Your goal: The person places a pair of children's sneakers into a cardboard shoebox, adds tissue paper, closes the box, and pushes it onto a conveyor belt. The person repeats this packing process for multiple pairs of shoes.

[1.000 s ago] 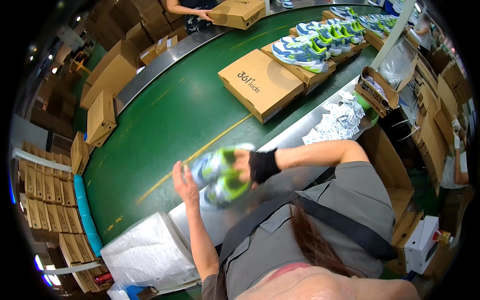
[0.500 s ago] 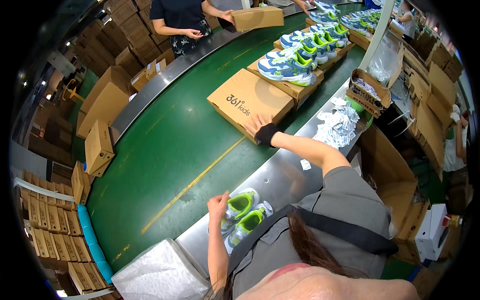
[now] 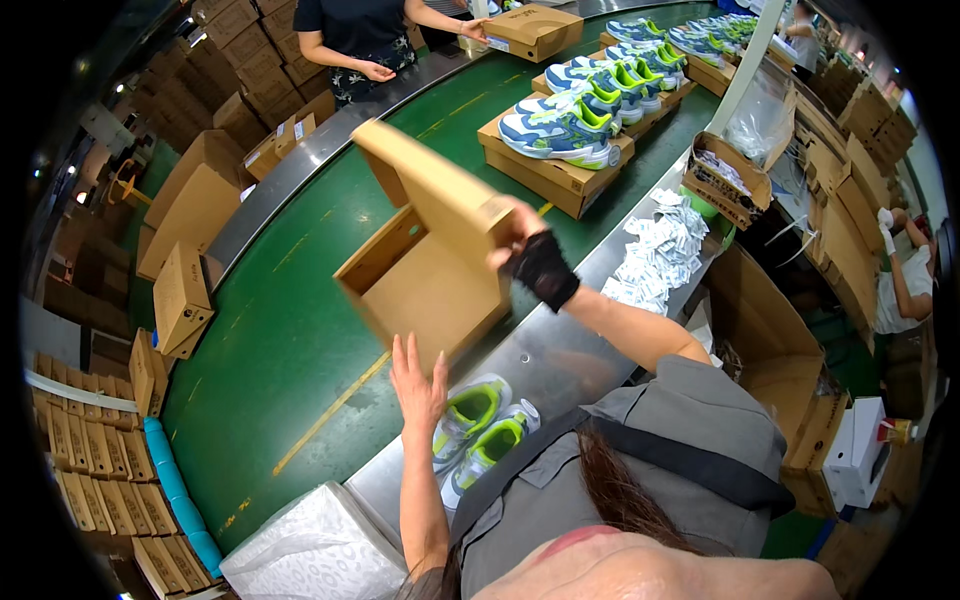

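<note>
A brown cardboard shoebox point(image 3: 430, 285) stands with its lid tilted up over the green conveyor, and its inside looks bare. My right hand point(image 3: 535, 255), in a black wrist covering, is closed on the right end of the raised lid point(image 3: 435, 180). Fingers stretched and apart, my left hand point(image 3: 418, 388) is at the box's near edge; whether it touches cannot be told. Right beside that hand, a pair of white and grey sneakers point(image 3: 485, 430) with lime-green linings sits on the steel ledge point(image 3: 570, 335).
Blue, white and green sneakers point(image 3: 560, 130) stand on shoeboxes farther up the conveyor point(image 3: 270, 370). Small white packets point(image 3: 655, 255) lie heaped at right. A stack of patterned tissue paper point(image 3: 310, 550) sits at lower left. Across the belt, a person's hand touches another shoebox point(image 3: 535, 35).
The shoebox came left along the belt and its lid was raised by my right hand. My left hand moved from beside the sneakers toward the box and spread its fingers.
</note>
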Demonstrator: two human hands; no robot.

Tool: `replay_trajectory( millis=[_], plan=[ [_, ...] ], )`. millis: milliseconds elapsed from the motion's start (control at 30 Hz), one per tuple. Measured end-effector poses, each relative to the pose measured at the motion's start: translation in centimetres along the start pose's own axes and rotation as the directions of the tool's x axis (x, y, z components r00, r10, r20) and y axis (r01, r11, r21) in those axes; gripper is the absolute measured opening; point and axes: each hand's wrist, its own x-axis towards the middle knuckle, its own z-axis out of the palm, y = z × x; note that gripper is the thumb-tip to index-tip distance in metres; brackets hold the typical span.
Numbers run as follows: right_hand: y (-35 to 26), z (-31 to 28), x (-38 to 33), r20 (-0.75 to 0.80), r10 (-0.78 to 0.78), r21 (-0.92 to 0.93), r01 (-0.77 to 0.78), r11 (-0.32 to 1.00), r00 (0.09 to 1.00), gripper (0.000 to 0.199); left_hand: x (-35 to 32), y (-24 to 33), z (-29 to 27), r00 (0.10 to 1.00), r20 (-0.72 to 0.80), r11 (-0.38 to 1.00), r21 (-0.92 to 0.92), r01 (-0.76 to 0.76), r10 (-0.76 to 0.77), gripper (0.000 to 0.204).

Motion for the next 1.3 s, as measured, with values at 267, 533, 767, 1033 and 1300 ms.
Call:
replay_trajectory(
  millis=[267, 533, 767, 1033, 1300],
  plan=[
    [14.2, -11.9, -12.4, -0.420, 0.556, -0.431, -0.697, 0.573, 0.718, 0.048, -2.8, -6.6, -0.5, 0.968, 0.230, 0.972, 0.230, 0.050, -0.104, 0.032],
    [11.6, -12.0, -22.3, -0.195, 0.286, -0.927, -0.271, 0.259, 0.938, 0.030, -3.3, -5.0, 0.5, 0.958, 0.212, 0.965, 0.218, 0.146, -0.193, 0.035],
    [10.7, -9.9, -22.5, -0.008, 0.110, -0.926, -0.049, 0.373, 0.994, 0.013, -4.0, -5.7, 0.8, 0.968, 0.178, 0.972, 0.186, 0.143, -0.177, 0.038],
    [10.5, -7.8, -22.4, 0.009, 0.110, -0.916, -0.036, 0.399, 0.994, 0.016, -6.6, -9.3, -1.0, 0.950, -0.226, 0.963, -0.213, 0.166, -0.214, 0.028],
    [10.6, -8.0, -23.7, 0.074, 0.078, -0.897, 0.032, 0.440, 0.994, 0.016, -25.9, -27.5, -12.6, 0.457, -0.780, 0.720, 0.012, 0.694, -0.428, 0.029]
  ],
)
